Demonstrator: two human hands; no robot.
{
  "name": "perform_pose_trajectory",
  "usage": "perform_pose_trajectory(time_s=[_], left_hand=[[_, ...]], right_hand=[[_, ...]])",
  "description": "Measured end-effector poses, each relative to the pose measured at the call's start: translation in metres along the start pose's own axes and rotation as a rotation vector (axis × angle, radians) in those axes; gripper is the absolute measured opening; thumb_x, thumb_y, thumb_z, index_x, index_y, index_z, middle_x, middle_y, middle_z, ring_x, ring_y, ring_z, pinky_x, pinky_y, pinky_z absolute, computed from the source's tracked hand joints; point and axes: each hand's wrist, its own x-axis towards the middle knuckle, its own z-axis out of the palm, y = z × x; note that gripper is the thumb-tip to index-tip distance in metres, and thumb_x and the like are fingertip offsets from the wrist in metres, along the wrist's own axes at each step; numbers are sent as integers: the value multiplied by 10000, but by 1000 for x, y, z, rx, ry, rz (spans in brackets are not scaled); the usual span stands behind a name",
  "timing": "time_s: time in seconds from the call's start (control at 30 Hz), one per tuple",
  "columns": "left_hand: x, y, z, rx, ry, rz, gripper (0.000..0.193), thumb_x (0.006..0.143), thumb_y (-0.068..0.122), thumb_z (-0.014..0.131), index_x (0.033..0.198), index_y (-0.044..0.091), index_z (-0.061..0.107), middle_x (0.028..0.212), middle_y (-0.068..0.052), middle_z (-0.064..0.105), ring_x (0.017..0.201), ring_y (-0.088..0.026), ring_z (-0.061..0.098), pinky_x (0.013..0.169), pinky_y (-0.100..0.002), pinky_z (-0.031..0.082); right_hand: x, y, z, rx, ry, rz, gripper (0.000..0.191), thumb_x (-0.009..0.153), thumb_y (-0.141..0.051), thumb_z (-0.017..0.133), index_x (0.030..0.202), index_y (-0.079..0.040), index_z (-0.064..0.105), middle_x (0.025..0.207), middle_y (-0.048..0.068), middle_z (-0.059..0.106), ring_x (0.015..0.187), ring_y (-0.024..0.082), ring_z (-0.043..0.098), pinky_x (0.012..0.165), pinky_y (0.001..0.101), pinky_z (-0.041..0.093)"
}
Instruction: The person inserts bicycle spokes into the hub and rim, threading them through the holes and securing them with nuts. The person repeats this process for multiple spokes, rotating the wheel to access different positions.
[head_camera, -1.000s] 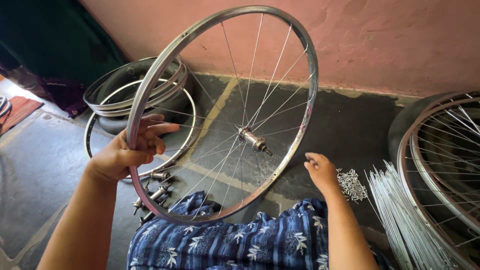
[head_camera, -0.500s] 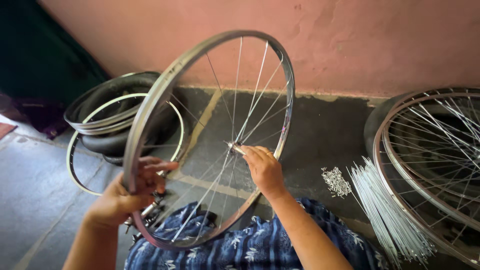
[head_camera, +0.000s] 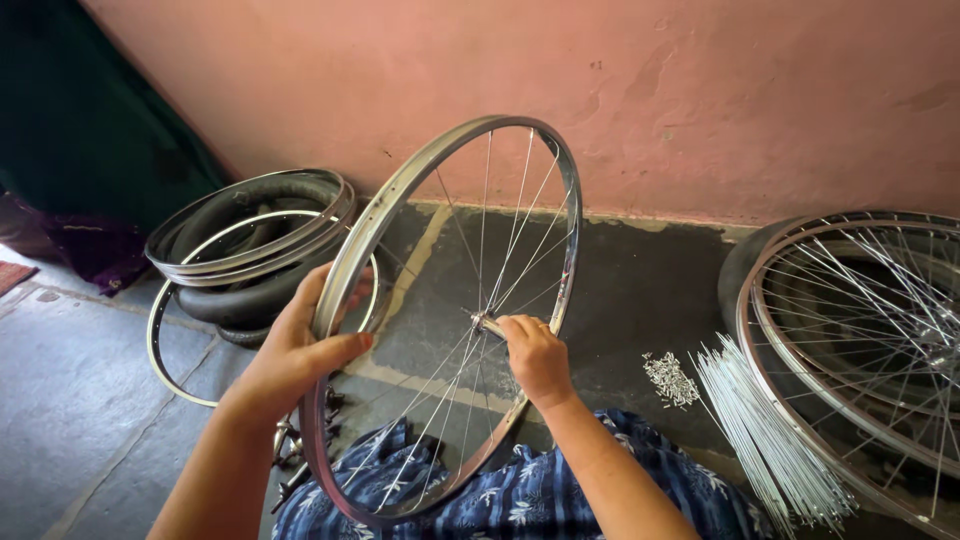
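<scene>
A spoked bicycle wheel is held upright over the lap, on blue floral cloth, near the pink wall. Its rim is gripped by the left hand, fingers curled around it; the hub is pinched by the right hand. Stacked rims and tyres lie left; loose spokes, a pile of nipples and another wheel lie right.
</scene>
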Motion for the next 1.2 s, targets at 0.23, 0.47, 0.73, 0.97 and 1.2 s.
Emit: perform_pose_trajectory(time_s=[0.23,0.47,0.73,0.97,1.2], left_hand=[[3,22,18,-254,-11,-97,808,679,-73,637,1462,68,498,1294,-100,627,1053,-221,563,897,-357,483],[-1,15,6,-338,-214,-108,707,647,-99,560,1351,-41,572,1386,-168,638,1317,-240,601,1140,-371,437],[-10,-15,-19,-393,-259,-74,775,606,-126,523,1380,-69,513,1429,-197,580,1393,-272,536,1208,-415,374],[0,-30,-34,-488,-262,-95,843,640,-65,568,1472,-74,430,1502,-227,529,1438,-299,491,1231,-434,325],[35,-38,-46,-536,-343,-6,819,710,-25,582,1513,-75,428,1564,-236,497,1489,-304,481,1308,-427,320]], right_hand=[[3,-10,-11,-23,16,24,216,837,-13,672,1035,-99,669,945,35,690,880,256,694,735,368,571],[4,-18,-19,99,60,31,264,872,-9,676,1112,-113,704,1084,58,728,999,263,710,868,360,584],[-43,81,-47,-11,-91,433,304,947,-140,666,1242,-67,685,1208,161,704,1137,365,658,991,432,520],[-91,155,-89,-506,-575,993,526,824,-258,779,1322,-140,656,1288,227,621,1221,411,581,1056,482,467],[-91,163,-70,-623,-703,1118,467,793,-164,777,1251,-149,688,1370,195,571,1279,439,533,1011,515,509]])
